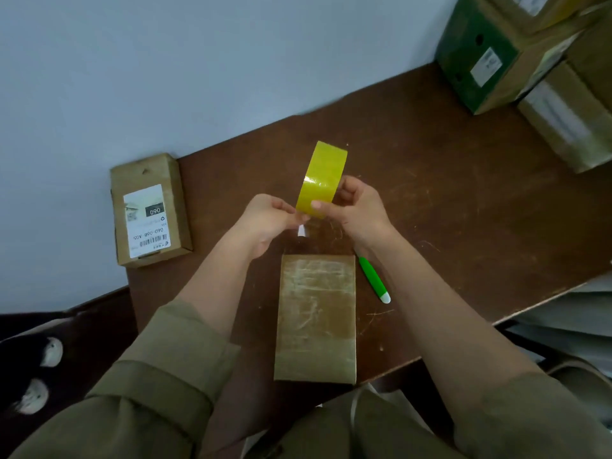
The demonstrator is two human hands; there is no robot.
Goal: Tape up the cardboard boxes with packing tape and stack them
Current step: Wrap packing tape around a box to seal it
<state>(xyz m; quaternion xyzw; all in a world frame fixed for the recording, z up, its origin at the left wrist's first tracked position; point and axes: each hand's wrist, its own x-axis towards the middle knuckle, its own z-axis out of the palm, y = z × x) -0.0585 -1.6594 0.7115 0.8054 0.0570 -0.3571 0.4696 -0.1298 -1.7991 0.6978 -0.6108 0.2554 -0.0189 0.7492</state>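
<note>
Above the middle of the brown table point(447, 180), a roll of yellow packing tape point(323, 178) is held on edge, its glossy band facing the camera. The right hand point(356, 208) has its fingers closed around the roll's right side, thumb pressed on the outer face. The left hand point(268, 220) pinches the loose tape end at the roll's lower edge between thumb and fingers, and a small pale tab of tape point(302, 230) hangs just below that pinch.

Just beneath the hands lies a flat rectangular cardboard box point(316, 318), its top covered in shiny, wrinkled clear tape, its near end reaching the table's front edge. A green pen-shaped tool with a white tip point(374, 279) lies on the table just beside the box's right side.

At the table's left corner, a second small cardboard box point(150, 210) overhangs the edge and carries a white printed label with a barcode. At the far right, well apart, several larger boxes point(530, 61) are piled, one with a green printed side. Both forearms are bare, with olive fabric sleeves point(159, 376) pushed up.
</note>
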